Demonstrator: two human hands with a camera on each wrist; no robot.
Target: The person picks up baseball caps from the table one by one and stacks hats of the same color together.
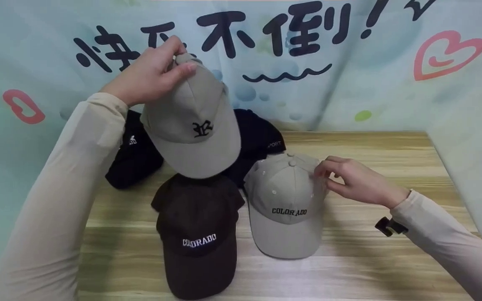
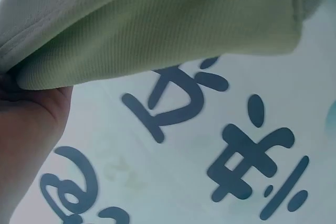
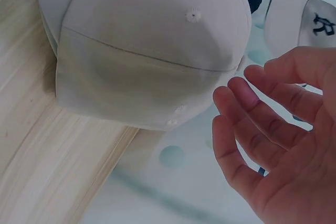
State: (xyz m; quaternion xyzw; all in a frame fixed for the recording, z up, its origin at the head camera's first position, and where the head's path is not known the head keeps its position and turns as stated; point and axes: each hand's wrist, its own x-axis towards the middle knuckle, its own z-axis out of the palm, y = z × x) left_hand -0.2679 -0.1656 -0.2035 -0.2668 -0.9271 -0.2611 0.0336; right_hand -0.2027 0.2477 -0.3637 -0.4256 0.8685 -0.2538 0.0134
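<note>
My left hand [image 1: 151,73] grips a grey baseball cap [image 1: 199,154] by the top of its crown, thumb on the front side, and holds it up with the brim hanging down. A black gothic-style letter marks its front; the left wrist view shows a ribbed, greenish part of this cap [image 2: 173,30] up close. My right hand [image 1: 356,179] is at the right side of a second grey cap [image 1: 287,238], lettered COLORADO, on the table. In the right wrist view, the relaxed fingers [image 3: 226,145] lie beside that cap's crown [image 3: 152,66], gripping nothing.
A dark brown COLORADO cap [image 1: 201,267] lies at the front of the wood-grain table [image 1: 391,251]. Two dark caps, one at left [image 1: 134,169] and one behind [image 1: 262,129], are partly covered by the raised cap. A printed cloth [image 1: 366,92] hangs behind.
</note>
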